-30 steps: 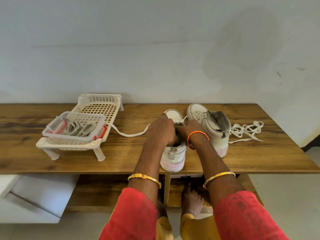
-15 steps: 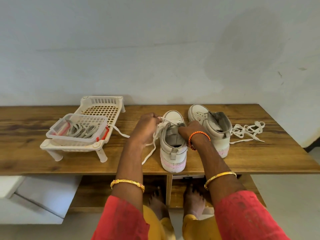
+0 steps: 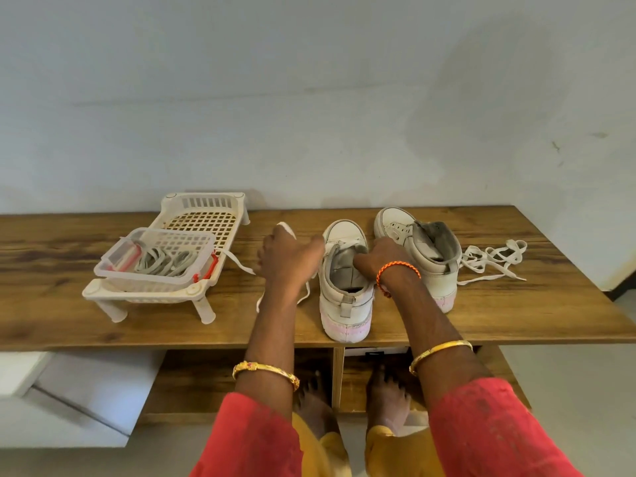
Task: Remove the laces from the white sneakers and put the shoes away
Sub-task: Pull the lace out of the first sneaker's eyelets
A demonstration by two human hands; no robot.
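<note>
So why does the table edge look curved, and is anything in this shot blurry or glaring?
Head view: the wide-angle lens bows the wooden table edge and stretches the corners. Light is soft and even, with no glare and only faint shadows beside the near sneaker. The left hand, pulling the lace, looks slightly smeared; the right hand and far sneaker are sharp.

One head-worn wide-angle view looks forward and down, close over the wooden table [image 3: 447, 321]
</note>
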